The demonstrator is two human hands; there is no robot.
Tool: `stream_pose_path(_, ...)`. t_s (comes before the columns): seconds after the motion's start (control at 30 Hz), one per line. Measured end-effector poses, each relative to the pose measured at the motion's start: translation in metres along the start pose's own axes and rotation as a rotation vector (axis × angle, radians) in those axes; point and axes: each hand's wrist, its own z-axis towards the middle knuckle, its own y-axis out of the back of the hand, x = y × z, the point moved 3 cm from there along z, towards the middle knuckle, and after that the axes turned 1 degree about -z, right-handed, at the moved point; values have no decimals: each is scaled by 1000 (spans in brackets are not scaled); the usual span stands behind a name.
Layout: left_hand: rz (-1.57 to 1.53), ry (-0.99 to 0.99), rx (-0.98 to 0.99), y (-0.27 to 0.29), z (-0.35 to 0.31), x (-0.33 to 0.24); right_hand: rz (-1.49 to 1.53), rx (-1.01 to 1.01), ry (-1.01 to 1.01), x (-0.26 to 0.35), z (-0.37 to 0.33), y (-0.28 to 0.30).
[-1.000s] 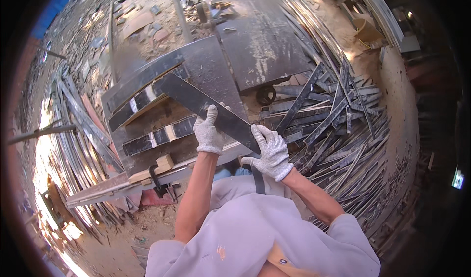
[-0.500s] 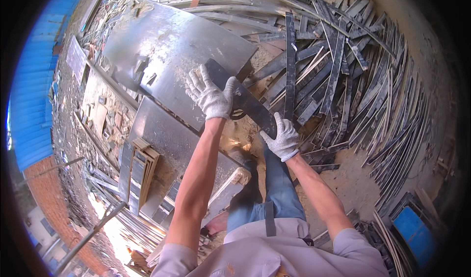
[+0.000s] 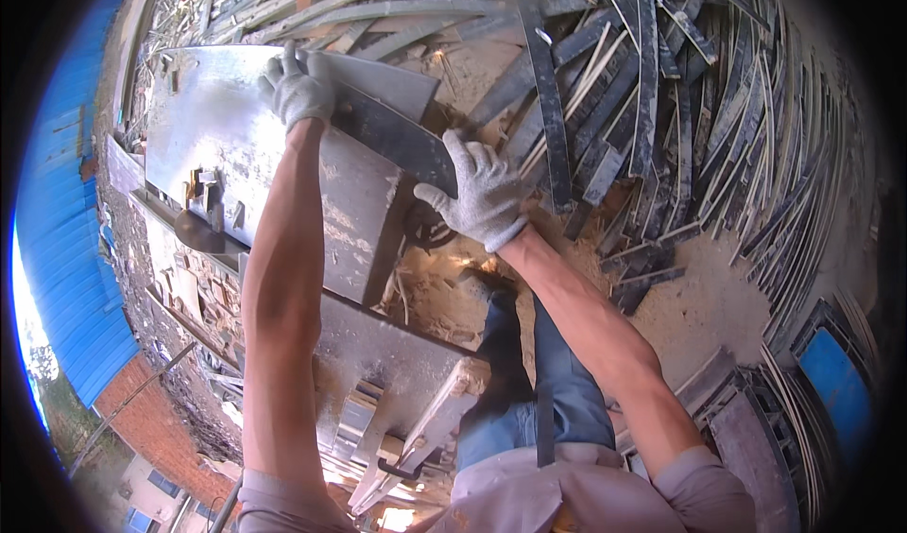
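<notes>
A dark flat board (image 3: pixel 392 131) lies slantwise across the metal table (image 3: pixel 359 214). My left hand (image 3: pixel 302 89), in a pale knitted glove, rests at the board's far left end, its fingers stretched out. At the near right end is my right hand (image 3: pixel 482 193), gloved alike, with thumb and fingers spread; it looks pressed to the board's end, not wrapped round it. Left of my left forearm, a dark rounded plate (image 3: pixel 198 233) stands at the table's slot, beside small wood blocks (image 3: pixel 203 188).
Long dark strips of wood (image 3: pixel 647 108) are heaped at the right and far side. Below the table's edge sits a dark round wheel-like part (image 3: pixel 430 229). Sawdust covers the ground (image 3: pixel 727 278). A lower metal surface (image 3: pixel 392 368) is near my legs. A blue-topped box (image 3: pixel 836 368) stands at right.
The board and my left hand have gone left and farther over the metal table. My right hand has followed, moving left and away from me. The whole view has shifted too.
</notes>
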Motion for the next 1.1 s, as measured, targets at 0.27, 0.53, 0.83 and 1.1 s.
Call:
stream_pose_path(0.27,-66,-127,-97,5,-105,-34,41,117,-107,-12,-110,26)
stream_pose_path(0.53,17,43,-52,9,41,54,25,-90,-12,25,25,-29)
stream_pose_path(0.83,11,-92,-17,13,-17,-17,10,-79,-76,14,-39,-3)
stream_pose_path(1.1,-96,-77,-48,5,-58,-11,54,-48,-71,14,-71,10)
